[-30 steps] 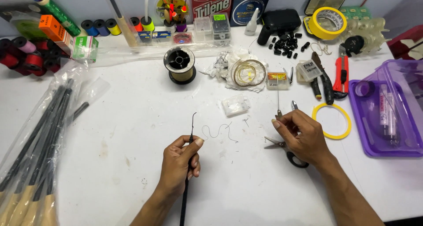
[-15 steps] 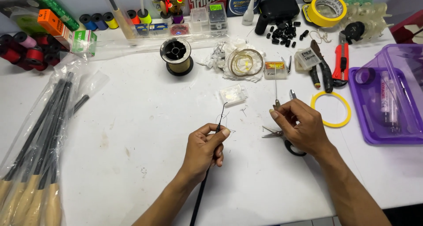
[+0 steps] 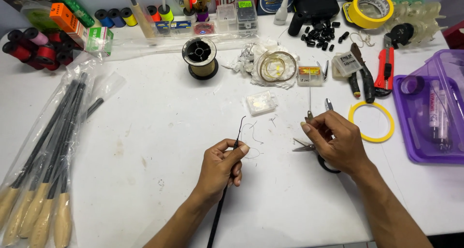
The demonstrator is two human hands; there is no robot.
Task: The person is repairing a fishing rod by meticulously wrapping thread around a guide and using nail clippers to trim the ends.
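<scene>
Two hands are working over the white table, and I am reading them from left to right. Far out to the left of my left hand, a clear bag of dark rods with pale cork grips is lying along the table edge, well apart from the work. My left hand is pinching a thin black rod near its tip, thumb pressed against forefinger, the other fingers curled around the shaft. The rod is running down past my wrist toward the bottom edge, and its fine tip is poking up just above the thumb. A wisp of thin line is curling loose on the table just beyond that tip; whether it is tied to the rod I cannot tell.

I am judging the rod as light and springy, stiff lower down but whippy and fragile at the tip, so the hold belongs just below the tip with only a gentle squeeze. The line looks soft, slippery and nearly weightless, best caught between fingertips.

My right hand is closing its thumb and forefinger on something very fine, too small to identify. Small scissors are lying partly under that hand. Beyond it to the right a yellow ring is resting flat, near a purple tray.
</scene>
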